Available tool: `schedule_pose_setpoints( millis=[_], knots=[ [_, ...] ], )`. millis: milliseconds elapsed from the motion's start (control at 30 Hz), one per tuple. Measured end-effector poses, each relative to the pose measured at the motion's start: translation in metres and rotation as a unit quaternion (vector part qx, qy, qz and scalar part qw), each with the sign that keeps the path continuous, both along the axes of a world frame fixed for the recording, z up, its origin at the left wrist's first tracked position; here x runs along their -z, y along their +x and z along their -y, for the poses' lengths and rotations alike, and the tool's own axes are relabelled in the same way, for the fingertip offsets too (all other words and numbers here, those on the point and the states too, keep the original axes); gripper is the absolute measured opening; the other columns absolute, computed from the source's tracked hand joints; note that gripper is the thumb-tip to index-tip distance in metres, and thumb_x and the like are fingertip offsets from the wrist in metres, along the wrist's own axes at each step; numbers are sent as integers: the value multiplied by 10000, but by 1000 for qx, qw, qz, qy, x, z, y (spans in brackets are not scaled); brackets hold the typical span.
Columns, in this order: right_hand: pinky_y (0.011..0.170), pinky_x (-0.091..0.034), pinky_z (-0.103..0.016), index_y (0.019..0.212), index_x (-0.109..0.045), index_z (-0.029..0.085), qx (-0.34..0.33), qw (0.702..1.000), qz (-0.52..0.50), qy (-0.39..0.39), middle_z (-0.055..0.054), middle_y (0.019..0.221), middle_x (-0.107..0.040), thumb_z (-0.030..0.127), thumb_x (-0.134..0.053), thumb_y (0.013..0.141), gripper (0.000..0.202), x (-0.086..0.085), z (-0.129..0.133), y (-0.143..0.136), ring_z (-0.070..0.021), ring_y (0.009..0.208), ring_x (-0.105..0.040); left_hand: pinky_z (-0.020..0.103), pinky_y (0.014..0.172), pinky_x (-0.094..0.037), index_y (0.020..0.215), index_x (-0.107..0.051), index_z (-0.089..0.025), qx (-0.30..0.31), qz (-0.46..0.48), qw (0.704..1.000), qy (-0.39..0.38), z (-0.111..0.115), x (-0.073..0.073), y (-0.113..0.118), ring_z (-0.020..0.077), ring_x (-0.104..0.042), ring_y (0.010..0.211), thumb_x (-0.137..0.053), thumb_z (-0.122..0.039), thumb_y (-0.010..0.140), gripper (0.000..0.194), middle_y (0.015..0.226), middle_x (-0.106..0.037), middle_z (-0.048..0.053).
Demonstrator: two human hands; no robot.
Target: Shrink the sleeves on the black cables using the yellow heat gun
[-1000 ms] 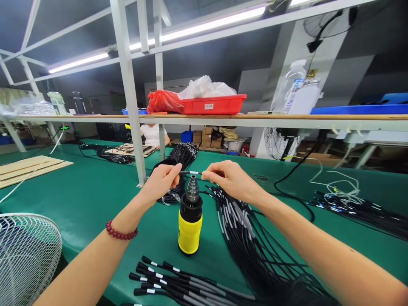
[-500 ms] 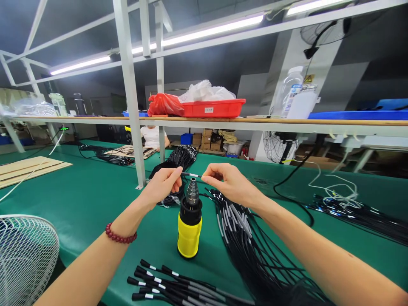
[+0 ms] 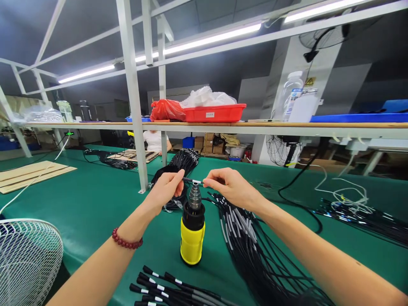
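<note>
- The green table point(image 3: 102, 202) is the largest thing; it stretches under both arms and far to the back.
- Above it runs a long shelf point(image 3: 178, 126) on white posts, and on this shelf stands a red tray point(image 3: 216, 114) with white plastic inside.
- A thick bundle of black cables point(image 3: 240, 242), with grey sleeves on many of them, lies on the table below the right forearm.
- The yellow tool point(image 3: 193, 240) stands upright on the table between the two forearms, and its stepped metal nozzle point(image 3: 195, 199) points upward.
- The left hand point(image 3: 166, 188) has its grip closed, thumb and forefinger pinching one side of the held cable point(image 3: 187, 180).
- The right hand point(image 3: 234, 189) pinches the same cable from the other side, also with the fingertips together on it.
- This cable is stretched between the hands, at the top of the nozzle; whether they touch, I cannot tell.
- The smallest is a white label point(image 3: 196, 182) on the cable, between both grips.
</note>
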State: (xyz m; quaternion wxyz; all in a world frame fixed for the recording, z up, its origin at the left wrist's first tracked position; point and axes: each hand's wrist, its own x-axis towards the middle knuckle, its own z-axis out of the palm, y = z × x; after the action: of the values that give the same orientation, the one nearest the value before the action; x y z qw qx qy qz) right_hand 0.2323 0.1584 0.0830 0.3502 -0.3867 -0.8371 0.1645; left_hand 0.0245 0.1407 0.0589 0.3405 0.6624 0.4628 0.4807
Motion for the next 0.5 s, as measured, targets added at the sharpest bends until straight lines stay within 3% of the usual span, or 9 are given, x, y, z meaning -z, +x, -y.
schedule_pose_setpoints(
  millis=[367,500],
  knots=[
    [558,-285,-282,733,-734,156,43,998,18,31,-9,620,-622,341,-548,890,306,2,-3,-1,-129,559,-421,271,718,-398,760,-564,-188,4,0,998,64,-1,1,1,147,-529,755,-577,-433,831,255,748,-579,-10],
    [593,-332,-275,725,-712,158,40,998,-2,37,-22,687,-674,296,-582,875,241,1,0,-3,-141,610,-492,275,701,-393,747,-559,-186,-3,-15,998,53,-2,2,-1,145,-528,724,-529,-470,882,316,723,-580,-8]
  ],
)
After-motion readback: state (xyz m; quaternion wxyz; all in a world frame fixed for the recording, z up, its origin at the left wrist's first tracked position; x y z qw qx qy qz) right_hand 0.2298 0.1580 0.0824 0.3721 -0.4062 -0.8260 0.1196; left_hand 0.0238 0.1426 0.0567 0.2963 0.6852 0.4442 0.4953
